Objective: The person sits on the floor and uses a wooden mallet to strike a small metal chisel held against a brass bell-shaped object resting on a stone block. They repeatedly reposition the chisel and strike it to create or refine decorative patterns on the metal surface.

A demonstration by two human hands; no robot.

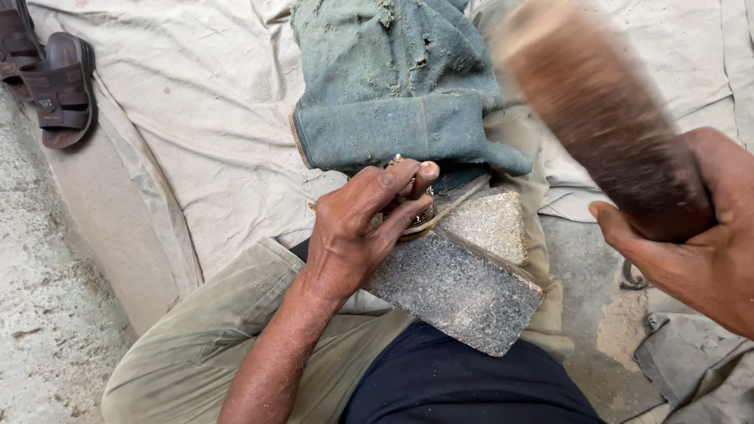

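Left hand [357, 228] pinches a small brass-coloured metal ring [416, 220] steady atop the grey stone block [455, 286]; right hand [691, 235] — above that block — grips a blurred brown wooden mallet [597, 110].

From where I stand there is not a package, label, sign or screen to be seen anywhere on the ground here.
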